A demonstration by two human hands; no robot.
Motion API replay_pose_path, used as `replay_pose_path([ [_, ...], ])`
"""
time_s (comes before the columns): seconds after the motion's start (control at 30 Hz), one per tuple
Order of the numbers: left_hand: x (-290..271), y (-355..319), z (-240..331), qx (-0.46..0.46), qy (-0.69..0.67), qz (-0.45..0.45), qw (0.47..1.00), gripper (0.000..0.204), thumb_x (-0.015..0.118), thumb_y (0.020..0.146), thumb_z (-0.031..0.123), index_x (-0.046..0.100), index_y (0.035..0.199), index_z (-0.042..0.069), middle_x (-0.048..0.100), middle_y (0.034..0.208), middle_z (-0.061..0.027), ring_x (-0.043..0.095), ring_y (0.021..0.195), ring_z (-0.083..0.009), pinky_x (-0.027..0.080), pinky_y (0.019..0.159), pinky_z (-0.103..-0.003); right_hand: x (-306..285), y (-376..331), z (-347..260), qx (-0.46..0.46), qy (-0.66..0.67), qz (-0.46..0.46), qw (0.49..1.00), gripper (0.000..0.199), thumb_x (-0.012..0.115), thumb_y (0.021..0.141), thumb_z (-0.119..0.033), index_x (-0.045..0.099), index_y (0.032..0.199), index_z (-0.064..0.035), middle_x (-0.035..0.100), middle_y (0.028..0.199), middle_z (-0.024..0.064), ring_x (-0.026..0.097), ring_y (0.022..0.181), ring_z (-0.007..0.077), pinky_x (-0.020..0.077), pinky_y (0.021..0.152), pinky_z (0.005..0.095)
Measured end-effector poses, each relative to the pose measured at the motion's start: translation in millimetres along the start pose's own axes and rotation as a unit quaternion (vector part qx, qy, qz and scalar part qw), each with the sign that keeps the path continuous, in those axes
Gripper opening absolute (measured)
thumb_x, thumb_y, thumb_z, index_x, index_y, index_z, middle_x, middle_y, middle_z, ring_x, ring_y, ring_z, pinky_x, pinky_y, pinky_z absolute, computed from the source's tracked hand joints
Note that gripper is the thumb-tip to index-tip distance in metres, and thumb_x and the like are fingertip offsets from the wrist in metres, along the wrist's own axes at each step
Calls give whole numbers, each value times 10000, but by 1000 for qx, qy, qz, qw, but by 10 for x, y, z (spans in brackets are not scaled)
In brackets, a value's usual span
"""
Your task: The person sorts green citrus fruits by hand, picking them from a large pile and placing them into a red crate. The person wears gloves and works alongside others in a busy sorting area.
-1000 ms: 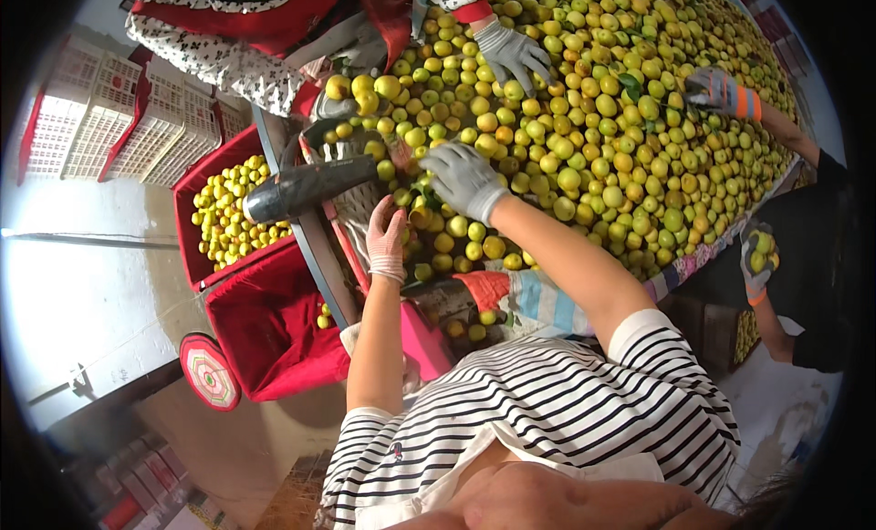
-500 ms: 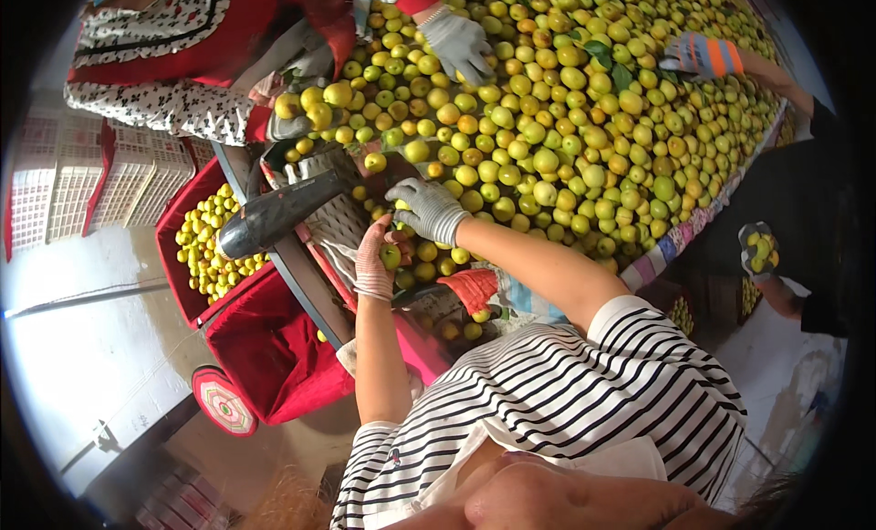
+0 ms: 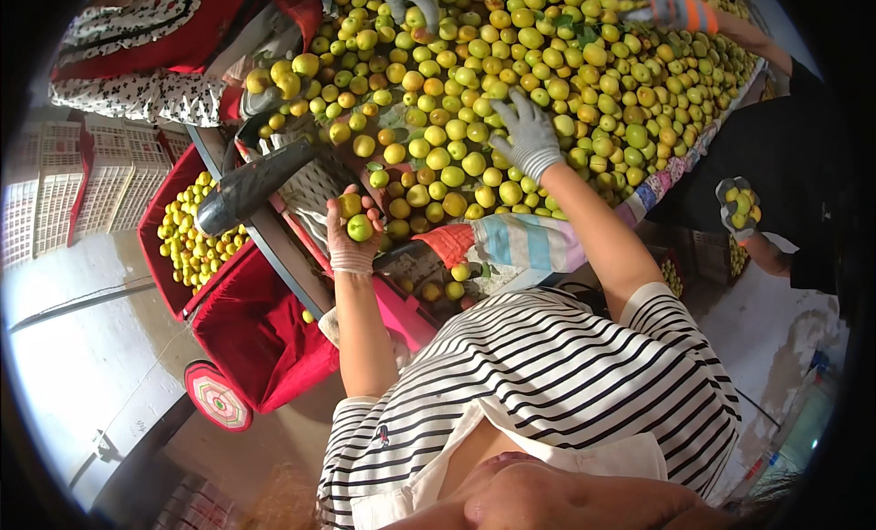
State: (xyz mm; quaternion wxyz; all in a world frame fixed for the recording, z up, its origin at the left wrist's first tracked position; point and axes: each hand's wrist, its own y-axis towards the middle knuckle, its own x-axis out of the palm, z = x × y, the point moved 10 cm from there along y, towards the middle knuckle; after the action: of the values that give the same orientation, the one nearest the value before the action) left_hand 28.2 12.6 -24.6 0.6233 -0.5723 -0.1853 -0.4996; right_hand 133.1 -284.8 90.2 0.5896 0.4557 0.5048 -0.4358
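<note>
Palm up at the near left edge of the sorting table, my left hand, in a thin pale glove, has its fingers curled round two small round yellow-green fruits. Farther right, my right hand wears a grey knit glove. Its fingers are spread over the big heap of similar fruits, touching some; its palm side is hidden, but no fruit shows gripped in it. Between my hands lie scattered loose fruits.
A dark rounded bar juts over the table's left rim. Below it stands a red-lined bin of fruits. Stacked crates stand farther left. Co-workers' gloved hands work at the far side; another gloved hand holds fruits at right.
My right hand has moved away from my left, rightward and farther into the heap, its fingers spreading. My left hand has turned palm up, showing its two fruits. The view has shifted slightly.
</note>
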Motion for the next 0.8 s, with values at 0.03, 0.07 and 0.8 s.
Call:
replay_pose_path([
  [0.03, -14, 22, -35, -19, 18, 12, 1000, 482, 625, 870, 487, 575, 1170, 114, 627, 909, -97, 614, 717, -217, 541, 571, -318, 255, -38, 17, 26, 47, -75, 996, 575, 622, 850, -393, 441, 1351, -175, 388, 1393, 115, 479, 1208, 318, 404, 1030, 446],
  [0.07, -60, 41, -70, -33, 34, 27, 998, 482, 633, 862, 487, 581, 1159, 112, 630, 909, -99, 617, 715, -224, 541, 569, -322, 163, -42, -147, 13, 40, -75, 996, 470, 601, 868, -326, 494, 1293, -156, 457, 1297, 119, 508, 1152, 302, 436, 986, 443],
  [0.8, 226, -169, -35, -88, -58, -36, 994, 598, 554, 838, 637, 623, 920, 48, 633, 1117, -160, 592, 1096, -365, 612, 647, -401, 70, 159, -838, -32, 368, -60, 927, 234, 560, 854, -196, 669, 1022, -75, 648, 1030, 161, 631, 927, 317, 497, 865, 396],
])
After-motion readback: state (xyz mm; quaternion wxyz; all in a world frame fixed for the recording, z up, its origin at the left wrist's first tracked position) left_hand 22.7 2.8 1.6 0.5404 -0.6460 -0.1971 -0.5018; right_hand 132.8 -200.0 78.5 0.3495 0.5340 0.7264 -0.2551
